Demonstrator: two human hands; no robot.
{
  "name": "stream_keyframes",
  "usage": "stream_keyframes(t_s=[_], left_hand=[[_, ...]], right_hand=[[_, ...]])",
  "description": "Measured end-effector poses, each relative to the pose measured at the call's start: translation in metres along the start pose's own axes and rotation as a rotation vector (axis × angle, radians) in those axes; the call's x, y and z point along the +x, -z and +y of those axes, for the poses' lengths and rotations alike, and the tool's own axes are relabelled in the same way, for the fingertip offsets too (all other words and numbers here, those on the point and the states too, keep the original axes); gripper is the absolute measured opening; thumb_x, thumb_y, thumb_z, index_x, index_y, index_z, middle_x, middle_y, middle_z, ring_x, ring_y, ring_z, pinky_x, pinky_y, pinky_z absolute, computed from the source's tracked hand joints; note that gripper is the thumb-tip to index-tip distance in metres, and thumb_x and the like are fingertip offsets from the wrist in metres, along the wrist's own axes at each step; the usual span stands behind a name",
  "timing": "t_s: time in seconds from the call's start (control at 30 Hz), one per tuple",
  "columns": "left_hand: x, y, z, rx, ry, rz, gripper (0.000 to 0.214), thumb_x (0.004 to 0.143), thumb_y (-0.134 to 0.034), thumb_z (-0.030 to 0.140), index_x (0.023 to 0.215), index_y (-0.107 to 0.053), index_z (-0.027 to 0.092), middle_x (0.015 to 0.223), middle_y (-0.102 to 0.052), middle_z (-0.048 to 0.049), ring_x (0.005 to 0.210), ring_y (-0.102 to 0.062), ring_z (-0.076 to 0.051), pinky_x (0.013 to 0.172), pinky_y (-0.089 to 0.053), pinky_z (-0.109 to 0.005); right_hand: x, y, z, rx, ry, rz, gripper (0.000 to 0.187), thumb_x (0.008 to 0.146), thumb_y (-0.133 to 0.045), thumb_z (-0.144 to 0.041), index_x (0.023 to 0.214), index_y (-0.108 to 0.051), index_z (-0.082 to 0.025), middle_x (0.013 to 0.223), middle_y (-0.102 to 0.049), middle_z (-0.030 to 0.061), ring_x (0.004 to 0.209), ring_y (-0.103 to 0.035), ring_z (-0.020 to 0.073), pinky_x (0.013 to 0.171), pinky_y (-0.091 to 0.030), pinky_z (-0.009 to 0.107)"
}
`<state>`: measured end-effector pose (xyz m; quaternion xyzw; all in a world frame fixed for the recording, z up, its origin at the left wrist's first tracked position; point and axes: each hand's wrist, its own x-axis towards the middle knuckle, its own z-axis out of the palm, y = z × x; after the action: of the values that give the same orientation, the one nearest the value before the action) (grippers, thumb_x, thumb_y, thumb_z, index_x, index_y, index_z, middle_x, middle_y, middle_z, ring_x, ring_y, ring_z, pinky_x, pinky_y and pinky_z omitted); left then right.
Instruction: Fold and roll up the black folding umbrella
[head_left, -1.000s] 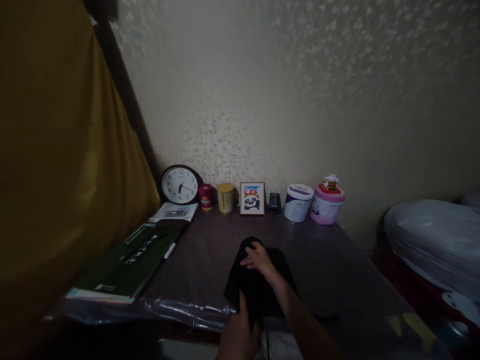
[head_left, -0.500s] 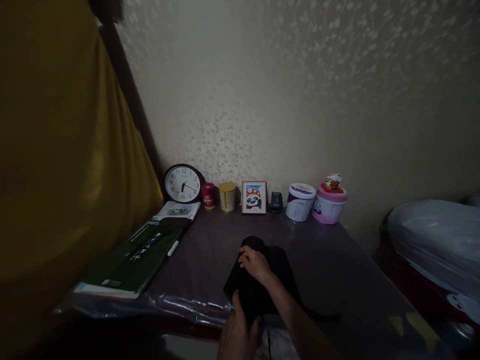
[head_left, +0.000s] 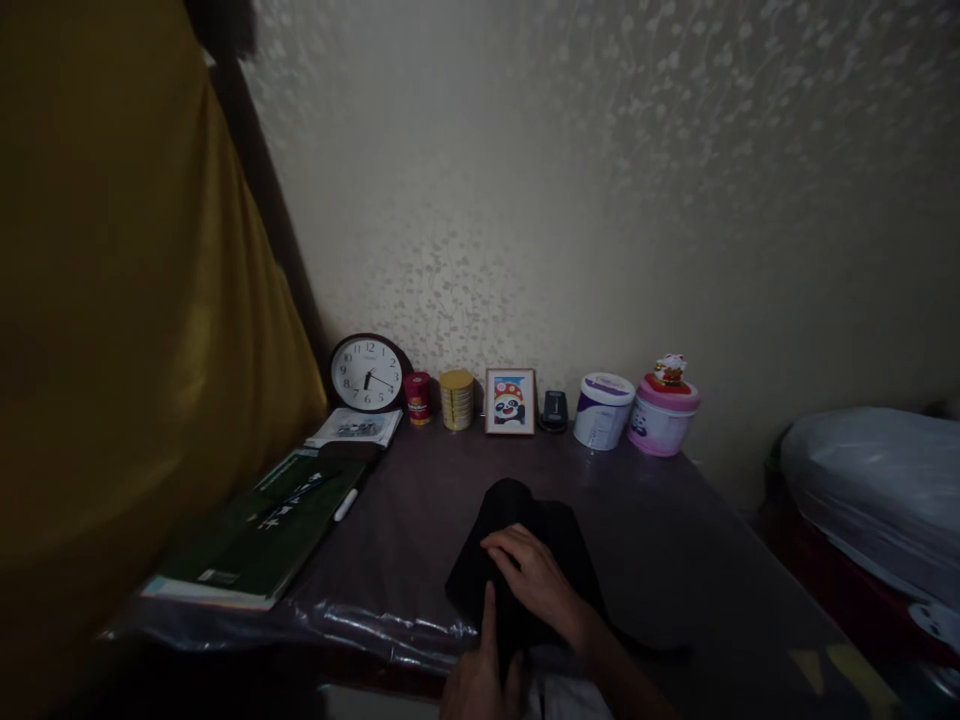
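A black cloth item (head_left: 502, 505) lies on the table in front of me, rounded at its far end, with a thin dark strap trailing off to the right. In this dim light its exact kind cannot be made out. My right hand (head_left: 534, 575) rests on top of it, fingers stretched and close together, pointing left. At the item's near edge is my left hand (head_left: 480, 680). Its index finger reaches forward along the cloth and its thumb stands apart on the right; the other fingers are mostly hidden.
Along the wall stand a clock (head_left: 367, 373), a red can (head_left: 418, 398), a yellow-lidded tin (head_left: 457, 400), a framed panda picture (head_left: 511, 401), a small black device (head_left: 553, 411) and two tubs (head_left: 602, 412). Left lie a green book (head_left: 262, 520) and a white pen (head_left: 346, 504). A yellow curtain (head_left: 150, 350) hangs left.
My right hand has moved nearer to me over the cloth, and its fingers have straightened. My left index finger now stretches further forward. The view has tilted slightly up.
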<state>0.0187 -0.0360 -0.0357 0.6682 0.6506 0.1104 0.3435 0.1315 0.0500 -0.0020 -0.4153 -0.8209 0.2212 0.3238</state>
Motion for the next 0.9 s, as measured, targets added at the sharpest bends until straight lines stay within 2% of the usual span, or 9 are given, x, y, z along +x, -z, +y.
stream_keyframes(t_s=[0.13, 0.27, 0.37, 0.43, 0.5, 0.57, 0.73, 0.9], left_hand=[[0.004, -0.003, -0.002, 0.031, 0.011, -0.019, 0.069, 0.084, -0.035, 0.023, 0.137, 0.007, 0.011, 0.094, -0.068, -0.0112, 0.096, -0.061, -0.017, 0.077, -0.042, -0.022], [0.005, -0.001, 0.0, 0.058, 0.06, -0.033, 0.069, 0.084, -0.035, 0.025, 0.137, 0.008, 0.014, 0.094, -0.069, -0.0108, 0.093, -0.062, -0.018, 0.075, -0.043, -0.024], [0.004, 0.002, 0.002, 0.072, 0.077, -0.036, 0.067, 0.085, -0.033, 0.027, 0.137, 0.006, 0.014, 0.095, -0.068, -0.0119, 0.086, -0.064, -0.02, 0.07, -0.043, -0.025], [0.003, 0.003, 0.003, 0.066, 0.074, -0.03, 0.066, 0.085, -0.033, 0.027, 0.137, 0.005, 0.013, 0.095, -0.068, -0.0121, 0.084, -0.065, -0.019, 0.067, -0.043, -0.025], [0.003, 0.004, 0.003, 0.058, 0.074, -0.031, 0.066, 0.084, -0.033, 0.026, 0.137, 0.004, 0.013, 0.092, -0.069, -0.0113, 0.082, -0.065, -0.019, 0.066, -0.042, -0.023], [0.004, 0.003, 0.001, 0.055, 0.065, -0.035, 0.066, 0.085, -0.032, 0.027, 0.138, 0.003, 0.011, 0.09, -0.069, -0.0114, 0.081, -0.065, -0.019, 0.065, -0.042, -0.023], [0.006, -0.004, -0.006, -0.021, 0.028, -0.001, 0.066, 0.085, -0.032, 0.027, 0.138, 0.002, 0.01, 0.096, -0.068, -0.0118, 0.09, -0.063, -0.018, 0.076, -0.043, -0.024], [0.008, -0.012, -0.019, -0.208, -0.006, 0.063, 0.069, 0.081, -0.039, 0.029, 0.139, -0.006, 0.008, 0.117, -0.058, -0.0144, 0.111, -0.053, -0.018, 0.091, -0.039, -0.025]], right_hand=[[-0.001, 0.0, 0.027, -0.081, 0.039, 0.013, 0.03, 0.089, -0.036, -0.028, 0.106, -0.061, -0.023, 0.113, -0.06, 0.0039, 0.114, -0.045, 0.0167, 0.101, -0.03, 0.037], [0.031, -0.004, 0.062, -0.162, 0.025, -0.016, 0.032, 0.09, -0.033, -0.029, 0.108, -0.059, -0.023, 0.117, -0.059, 0.0021, 0.119, -0.041, 0.0159, 0.104, -0.023, 0.04], [0.06, -0.004, 0.079, -0.227, -0.052, -0.03, 0.033, 0.09, -0.032, -0.026, 0.107, -0.06, -0.021, 0.119, -0.058, 0.003, 0.121, -0.039, 0.0163, 0.103, -0.025, 0.04], [0.072, -0.005, 0.083, -0.288, -0.127, 0.016, 0.033, 0.089, -0.034, -0.025, 0.11, -0.058, -0.019, 0.122, -0.056, 0.0055, 0.121, -0.04, 0.0174, 0.103, -0.025, 0.041], [0.073, -0.007, 0.081, -0.334, -0.164, 0.109, 0.033, 0.088, -0.037, -0.024, 0.114, -0.056, -0.018, 0.125, -0.053, 0.0081, 0.122, -0.039, 0.0182, 0.104, -0.022, 0.042], [0.064, -0.011, 0.071, -0.329, -0.138, 0.154, 0.033, 0.088, -0.038, -0.025, 0.114, -0.055, -0.018, 0.127, -0.051, 0.0086, 0.124, -0.037, 0.0182, 0.105, -0.02, 0.042], [0.021, -0.023, 0.03, -0.209, -0.066, 0.019, 0.034, 0.091, -0.031, -0.03, 0.103, -0.062, -0.022, 0.119, -0.058, 0.0033, 0.124, -0.036, 0.0159, 0.106, -0.019, 0.042], [-0.012, -0.025, -0.003, -0.133, -0.055, -0.011, 0.036, 0.092, -0.028, -0.028, 0.103, -0.062, -0.023, 0.117, -0.059, 0.0013, 0.124, -0.036, 0.0147, 0.107, -0.018, 0.041]])
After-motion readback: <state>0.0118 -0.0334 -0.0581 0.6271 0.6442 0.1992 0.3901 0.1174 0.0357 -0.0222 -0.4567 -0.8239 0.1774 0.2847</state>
